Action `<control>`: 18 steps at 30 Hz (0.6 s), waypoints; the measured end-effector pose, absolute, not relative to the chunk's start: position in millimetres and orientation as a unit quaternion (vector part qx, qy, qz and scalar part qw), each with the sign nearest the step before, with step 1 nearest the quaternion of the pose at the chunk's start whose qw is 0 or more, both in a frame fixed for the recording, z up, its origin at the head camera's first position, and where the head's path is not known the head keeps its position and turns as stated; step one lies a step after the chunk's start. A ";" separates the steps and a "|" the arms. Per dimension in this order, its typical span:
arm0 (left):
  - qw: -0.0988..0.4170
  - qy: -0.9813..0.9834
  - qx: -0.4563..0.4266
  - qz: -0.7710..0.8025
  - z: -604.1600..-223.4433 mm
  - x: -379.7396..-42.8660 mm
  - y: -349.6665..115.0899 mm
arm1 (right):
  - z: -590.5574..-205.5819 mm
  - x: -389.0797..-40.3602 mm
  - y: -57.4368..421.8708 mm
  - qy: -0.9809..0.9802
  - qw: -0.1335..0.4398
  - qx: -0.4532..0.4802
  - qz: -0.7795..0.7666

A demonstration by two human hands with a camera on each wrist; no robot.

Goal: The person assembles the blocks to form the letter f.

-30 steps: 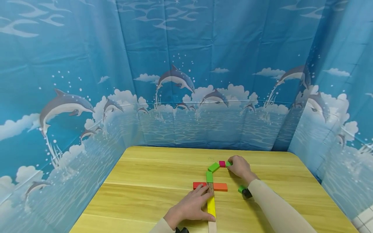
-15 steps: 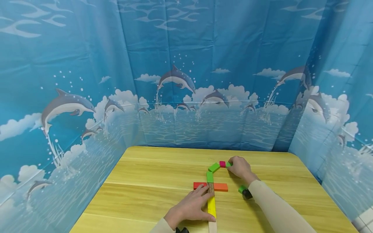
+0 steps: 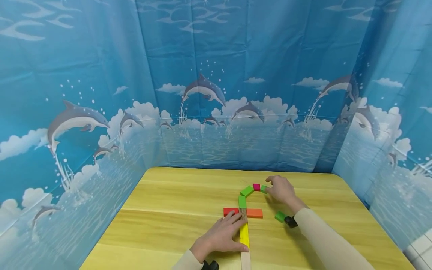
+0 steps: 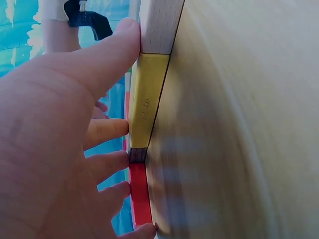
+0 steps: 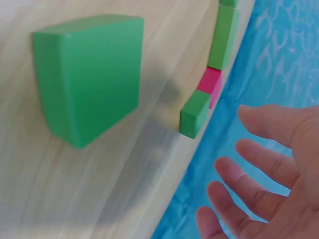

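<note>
Coloured wooden blocks lie end to end on the table. My left hand [image 3: 221, 237], fingers spread, rests along the near stretch: a pale block [image 3: 246, 261], a yellow block [image 3: 244, 237] and a dark brown block [image 3: 243, 214]. In the left wrist view its thumb touches the pale block's side, and its fingertips meet the yellow, brown and red ones. Farther on, two green blocks [image 3: 247, 191] and a pink cube [image 3: 257, 187] curve right to a small green block [image 5: 194, 113]. Beside that last piece hovers my right hand [image 3: 282, 190], fingers apart, holding nothing.
A red block [image 3: 231, 212] and an orange block [image 3: 255, 213] stick out either side of the brown one. One loose green block [image 3: 279, 216] sits right of the row, near the black wrist camera [image 3: 291, 221]. Behind the wooden table [image 3: 168, 210] hangs a dolphin-print curtain [image 3: 209, 150].
My right hand has let go of the small green block and drawn back a little to the right. The block stays beside the pink cube. My left hand keeps its place.
</note>
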State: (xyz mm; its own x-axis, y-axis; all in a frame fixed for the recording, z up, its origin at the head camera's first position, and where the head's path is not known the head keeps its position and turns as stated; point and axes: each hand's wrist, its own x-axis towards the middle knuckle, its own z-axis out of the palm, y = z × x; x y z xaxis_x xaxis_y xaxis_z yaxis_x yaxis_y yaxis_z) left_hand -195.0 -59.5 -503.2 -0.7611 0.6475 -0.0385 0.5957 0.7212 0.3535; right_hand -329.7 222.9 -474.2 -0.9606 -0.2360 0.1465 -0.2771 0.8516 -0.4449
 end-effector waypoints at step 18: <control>0.090 0.922 0.337 0.167 -505.1 -194.8 -61.7 | -462.4 -276.3 250.1 -0.957 0.042 0.113 0.265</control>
State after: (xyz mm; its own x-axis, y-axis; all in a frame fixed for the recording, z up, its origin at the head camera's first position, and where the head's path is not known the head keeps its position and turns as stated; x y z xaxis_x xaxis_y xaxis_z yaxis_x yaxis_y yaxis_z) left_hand -194.8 -61.7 -505.1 -0.7562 0.6522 -0.0531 0.5920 0.7165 0.3691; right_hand -276.3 250.1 -462.4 -0.9709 -0.1939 0.1407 -0.2387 0.8342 -0.4971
